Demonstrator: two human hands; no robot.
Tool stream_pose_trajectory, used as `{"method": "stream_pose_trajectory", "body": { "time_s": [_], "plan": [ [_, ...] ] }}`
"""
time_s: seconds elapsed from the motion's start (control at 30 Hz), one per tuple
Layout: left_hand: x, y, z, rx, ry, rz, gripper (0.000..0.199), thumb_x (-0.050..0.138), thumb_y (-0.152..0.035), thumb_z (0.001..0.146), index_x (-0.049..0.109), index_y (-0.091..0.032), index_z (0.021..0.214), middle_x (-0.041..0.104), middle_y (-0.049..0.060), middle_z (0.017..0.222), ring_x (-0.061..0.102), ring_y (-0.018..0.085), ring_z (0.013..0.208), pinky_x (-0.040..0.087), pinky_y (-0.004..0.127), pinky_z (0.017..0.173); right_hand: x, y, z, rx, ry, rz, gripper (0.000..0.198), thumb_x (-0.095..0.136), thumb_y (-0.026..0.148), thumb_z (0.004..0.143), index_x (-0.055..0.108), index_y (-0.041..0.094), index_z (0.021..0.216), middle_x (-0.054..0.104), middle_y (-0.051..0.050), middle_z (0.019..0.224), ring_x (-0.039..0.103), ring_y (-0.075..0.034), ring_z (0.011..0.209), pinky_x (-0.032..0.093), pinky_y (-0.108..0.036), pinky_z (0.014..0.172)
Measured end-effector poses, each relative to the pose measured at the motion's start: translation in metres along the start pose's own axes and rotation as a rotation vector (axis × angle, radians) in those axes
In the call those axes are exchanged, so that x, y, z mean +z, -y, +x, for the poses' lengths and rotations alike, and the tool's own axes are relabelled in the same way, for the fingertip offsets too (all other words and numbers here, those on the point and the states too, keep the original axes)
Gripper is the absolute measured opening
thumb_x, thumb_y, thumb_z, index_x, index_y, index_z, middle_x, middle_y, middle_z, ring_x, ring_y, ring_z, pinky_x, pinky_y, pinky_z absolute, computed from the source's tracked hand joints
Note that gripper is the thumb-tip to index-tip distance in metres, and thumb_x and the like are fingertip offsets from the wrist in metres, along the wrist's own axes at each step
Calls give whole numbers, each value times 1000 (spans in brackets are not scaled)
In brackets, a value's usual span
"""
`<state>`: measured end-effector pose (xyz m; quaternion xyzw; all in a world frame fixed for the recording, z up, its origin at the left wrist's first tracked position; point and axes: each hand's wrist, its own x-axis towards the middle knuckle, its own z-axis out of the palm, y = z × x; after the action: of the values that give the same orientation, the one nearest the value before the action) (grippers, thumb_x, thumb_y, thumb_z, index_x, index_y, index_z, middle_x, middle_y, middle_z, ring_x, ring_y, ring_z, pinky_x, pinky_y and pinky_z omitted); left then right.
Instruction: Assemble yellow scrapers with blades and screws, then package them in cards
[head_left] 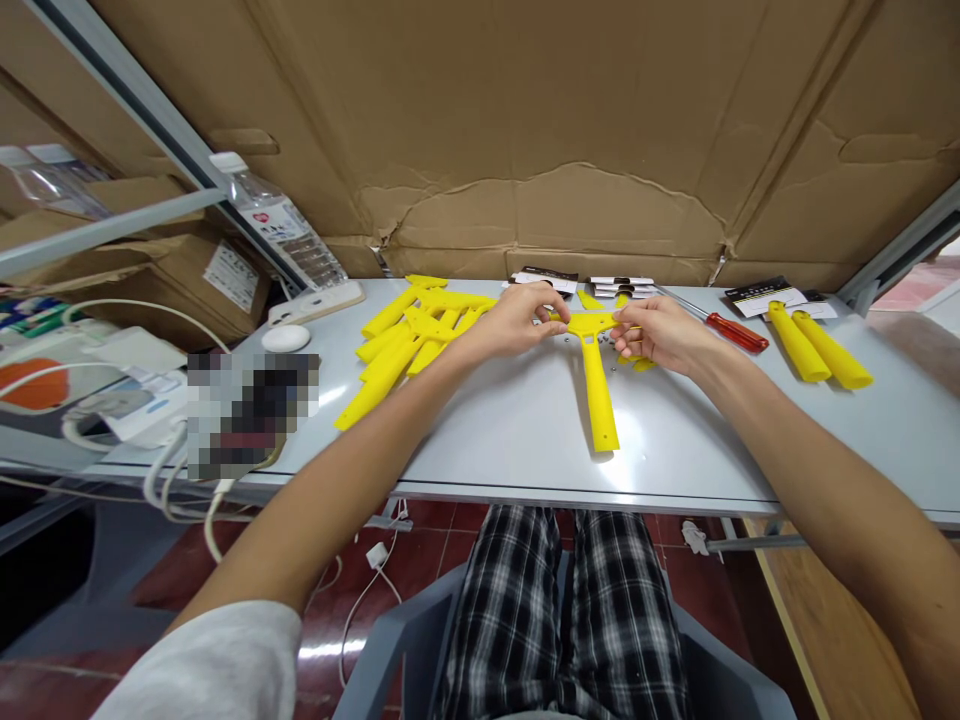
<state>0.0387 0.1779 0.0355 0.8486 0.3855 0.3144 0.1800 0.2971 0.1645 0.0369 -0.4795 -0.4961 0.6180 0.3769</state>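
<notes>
Left hand (523, 320), right hand (664, 335) pinching opposite ends — yellow T-shaped tool (598, 390) between.

A yellow T-shaped tool (594, 362) is over the white table (487, 450), handle (601, 405) toward the near edge.

This seems a small workshop. A slim red-handled screwdriver (736, 332) and piled yellow plastic T-shaped pieces (385, 378) share a glossy white desk (495, 450).

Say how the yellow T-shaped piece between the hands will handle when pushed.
The T-shaped piece is probably stiff: its stem looks straight. Seemingly plastic, it's likely light. On the glossy tabletop it would probably slide, not roll, given its crossbar.
</notes>
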Motion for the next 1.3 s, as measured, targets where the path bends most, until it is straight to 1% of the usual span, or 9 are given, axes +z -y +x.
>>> {"method": "stream_pose_trajectory", "body": {
  "time_s": [0.23, 0.43, 0.6, 0.77, 0.87, 1.0, 1.13, 1.2, 1.3],
  "plan": [
    [3, 4, 0, 7, 4, 37, 5, 74, -23, 85, 73, -20, 89, 74, 6, 103, 68, 16, 86, 52, 29, 80, 0, -1, 0, -8, -2, -7, 10, 62, 11, 94, 64, 9, 85, 69, -12, 74, 62, -12, 52, 57, -25, 50],
    [3, 2, 0, -26, -15, -31, 17, 77, -27, 84, 76, -21, 100, 76, 6, 111, 69, 15, 82, 54, 29, 78, -1, 0, 0, 0, -1, -1, 9, 68, 13, 92, 63, 10, 85, 69, -11, 73, 61, -12, 51, 57, -24, 50],
    [1, 11, 2, -38, -14, -154, 20, 79, -33, 81, 79, -19, 95, 77, 8, 105, 71, 17, 82, 54, 29, 73, -1, 0, 1, -15, 8, 5, 7, 67, 12, 91, 63, 10, 86, 69, -10, 73, 63, -13, 53, 57, -24, 50],
    [-4, 17, 3, 1, 6, -251, 21, 79, -37, 82, 80, -18, 89, 79, 9, 102, 73, 20, 94, 56, 33, 84, -2, -1, 2, -19, 10, 12, 8, 67, 12, 90, 62, 11, 84, 69, -11, 74, 63, -13, 54, 57, -25, 51],
    [-3, 13, 3, -2, -23, -237, 19, 77, -38, 83, 80, -19, 86, 79, 10, 103, 73, 22, 100, 56, 32, 84, -2, 0, 1, -19, 10, 13, 9, 64, 11, 92, 62, 11, 83, 69, -11, 75, 63, -13, 54, 57, -25, 50],
    [1, 5, 3, -48, -102, -199, 25, 76, -43, 83, 82, -19, 88, 78, 12, 116, 71, 24, 109, 56, 30, 77, 0, 1, 0, -14, 20, 19, 9, 68, 12, 91, 63, 11, 84, 70, -11, 76, 62, -13, 53, 57, -25, 51],
    [4, -1, 1, -92, -127, -226, 29, 78, -46, 83, 82, -18, 87, 76, 15, 124, 69, 27, 118, 57, 31, 79, 0, 1, 0, -12, 13, 17, 10, 70, 12, 89, 62, 12, 83, 71, -12, 77, 63, -13, 54, 58, -25, 51],
    [5, -3, 1, -139, -126, -280, 28, 81, -46, 82, 82, -18, 85, 76, 14, 123, 69, 27, 117, 57, 33, 82, 0, 0, 0, -17, 14, 15, 9, 68, 11, 89, 62, 12, 82, 71, -12, 77, 64, -13, 55, 57, -25, 51],
    [8, -3, 1, -266, -107, -459, 27, 85, -45, 79, 83, -19, 84, 76, 13, 126, 71, 24, 107, 59, 36, 84, -1, 0, 0, -23, 24, 13, 7, 64, 10, 90, 64, 10, 83, 70, -12, 77, 64, -13, 56, 57, -24, 50]
  ]
}}
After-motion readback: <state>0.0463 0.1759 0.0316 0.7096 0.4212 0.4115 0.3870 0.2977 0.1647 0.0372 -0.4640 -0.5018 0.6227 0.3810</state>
